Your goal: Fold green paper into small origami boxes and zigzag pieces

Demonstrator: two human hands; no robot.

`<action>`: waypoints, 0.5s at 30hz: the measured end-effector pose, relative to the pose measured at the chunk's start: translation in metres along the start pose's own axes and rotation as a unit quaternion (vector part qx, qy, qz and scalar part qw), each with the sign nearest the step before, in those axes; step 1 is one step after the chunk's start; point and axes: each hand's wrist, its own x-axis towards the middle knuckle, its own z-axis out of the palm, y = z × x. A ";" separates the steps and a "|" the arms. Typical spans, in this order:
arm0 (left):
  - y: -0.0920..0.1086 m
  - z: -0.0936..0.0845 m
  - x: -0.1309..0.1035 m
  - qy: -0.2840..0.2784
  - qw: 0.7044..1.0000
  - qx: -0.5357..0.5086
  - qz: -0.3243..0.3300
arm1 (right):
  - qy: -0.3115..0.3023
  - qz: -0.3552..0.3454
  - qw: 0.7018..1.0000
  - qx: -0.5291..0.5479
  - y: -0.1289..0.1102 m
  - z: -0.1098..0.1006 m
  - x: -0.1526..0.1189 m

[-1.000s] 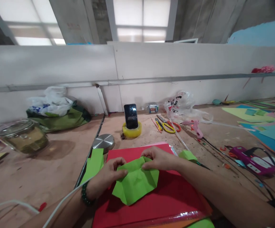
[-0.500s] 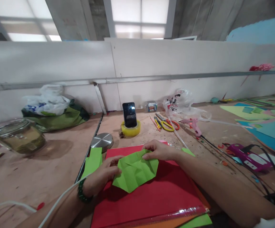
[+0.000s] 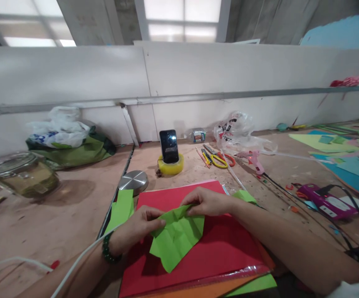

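Observation:
A creased sheet of green paper (image 3: 179, 238) is held up between both hands, its lower corner hanging toward me. My left hand (image 3: 143, 223) pinches its left edge between thumb and fingers. At the top edge, my right hand (image 3: 202, 202) grips the sheet in a pinch. Beneath lies a stack of red paper (image 3: 225, 248), partly in a clear sleeve. Orange and green sheets stick out at the stack's front. More green paper (image 3: 121, 207) lies left of the stack, and a small green piece (image 3: 244, 196) is at its right.
A phone (image 3: 169, 147) stands in a yellow tape roll (image 3: 170, 167) behind a round metal lid (image 3: 133, 181). Scissors (image 3: 219, 160), a pink glue gun (image 3: 254, 161) and a purple power strip (image 3: 328, 202) lie to the right. A glass pot (image 3: 24, 178) stands left. A white cord (image 3: 83, 256) crosses my left forearm.
The green paper has tilted, its lower corner dropping toward me and its upper edge gathering. My hands have come closer together, and the right hand has shifted slightly left and down.

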 end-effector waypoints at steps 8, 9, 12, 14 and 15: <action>0.003 0.006 -0.001 0.005 0.993 0.095 0.069 | 0.041 0.019 0.999 0.006 -0.001 0.014 0.003; 0.002 0.007 -0.001 0.015 0.991 0.109 0.077 | 0.060 0.027 0.998 0.010 0.001 0.016 0.005; 0.000 0.006 0.001 0.054 0.991 0.099 0.074 | 0.104 0.047 0.993 0.035 0.008 0.019 0.011; -0.001 0.003 0.001 0.056 0.995 0.070 0.046 | 0.120 0.050 0.989 0.065 0.010 0.017 0.012; -0.001 0.001 0.001 0.047 0.996 0.063 0.030 | 0.118 0.054 0.988 0.082 0.010 0.015 0.012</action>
